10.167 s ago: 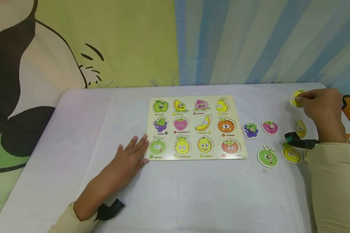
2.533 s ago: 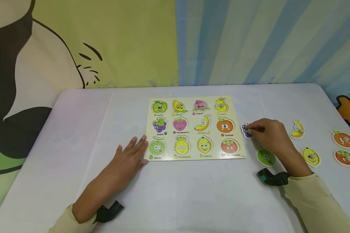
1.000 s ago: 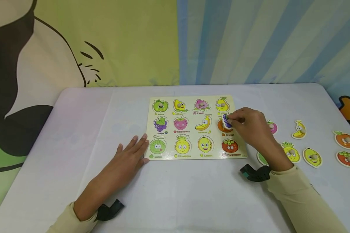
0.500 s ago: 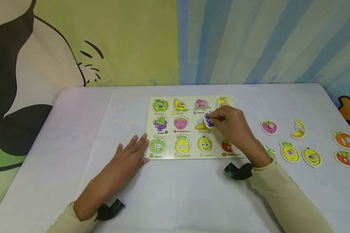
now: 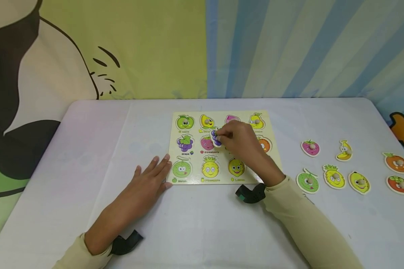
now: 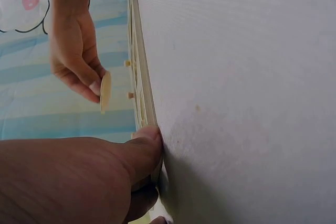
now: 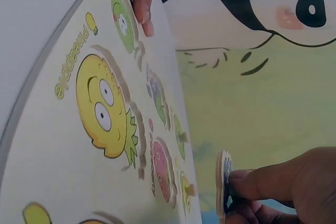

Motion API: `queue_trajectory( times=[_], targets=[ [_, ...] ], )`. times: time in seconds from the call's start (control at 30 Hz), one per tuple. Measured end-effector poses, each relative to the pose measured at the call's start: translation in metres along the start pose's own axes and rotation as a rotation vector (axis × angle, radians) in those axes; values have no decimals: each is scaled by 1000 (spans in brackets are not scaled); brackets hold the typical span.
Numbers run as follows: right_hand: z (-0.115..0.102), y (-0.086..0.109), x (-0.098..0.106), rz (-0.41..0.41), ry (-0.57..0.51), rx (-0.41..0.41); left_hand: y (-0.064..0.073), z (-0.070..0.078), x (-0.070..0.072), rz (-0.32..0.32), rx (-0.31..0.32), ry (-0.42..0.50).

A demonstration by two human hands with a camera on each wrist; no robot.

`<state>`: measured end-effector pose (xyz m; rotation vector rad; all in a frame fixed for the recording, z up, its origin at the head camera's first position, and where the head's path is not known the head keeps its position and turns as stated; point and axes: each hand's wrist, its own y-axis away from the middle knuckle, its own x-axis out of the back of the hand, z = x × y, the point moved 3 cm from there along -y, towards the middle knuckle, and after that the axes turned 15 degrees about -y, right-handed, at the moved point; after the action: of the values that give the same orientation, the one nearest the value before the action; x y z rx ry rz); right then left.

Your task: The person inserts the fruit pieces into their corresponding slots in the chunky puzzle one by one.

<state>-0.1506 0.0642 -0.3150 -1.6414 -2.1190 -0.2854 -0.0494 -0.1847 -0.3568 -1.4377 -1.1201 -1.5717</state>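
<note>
My right hand [image 5: 240, 144] pinches a grape puzzle piece [image 5: 216, 138] between thumb and fingertips. In the right wrist view, the grape piece [image 7: 223, 187] is on edge, raised off the board. From the head it overlaps the strawberry recess [image 5: 207, 143], right of the printed grape recess [image 5: 184, 144]. The cream fruit puzzle board [image 5: 196, 164] has knobbed apple, mango-like, peach and pear pieces seated in its top row. My left hand [image 5: 151, 181] lies with fingers extended at the board's left edge. Its thumb [image 6: 144, 153] touches that edge in the left wrist view.
Loose knobbed pieces lie right of the board: strawberry [image 5: 310, 148], banana [image 5: 343, 151], melon [image 5: 308, 182], pineapple [image 5: 334, 177], lemon [image 5: 359, 183], orange [image 5: 396, 163] and persimmon [image 5: 399, 185]. A cartoon-printed curtain [image 5: 138, 56] stands behind the white table [image 5: 188, 224].
Earlier my right hand held the pear piece at far right; it now sits in the board. The hand then picked up the grape piece and carried it left over the board. My left hand stayed put.
</note>
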Motion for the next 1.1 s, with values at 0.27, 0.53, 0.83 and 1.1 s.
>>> queue_trajectory(
  times=[0.27,0.53,0.83,1.1],
  targets=[
    [-7,-10,-20,-35,-5,-3,1,-1,1,-15,-6,6],
    [-14,-19,-46,-101,-7,6,1,-2,0,-17,-11,-10],
    [-17,-31,-71,-152,38,-21,1,-1,1,8,-30,-4],
    [-13,-37,-83,-182,65,-11,0,-1,2,5,-30,-24]
  ],
)
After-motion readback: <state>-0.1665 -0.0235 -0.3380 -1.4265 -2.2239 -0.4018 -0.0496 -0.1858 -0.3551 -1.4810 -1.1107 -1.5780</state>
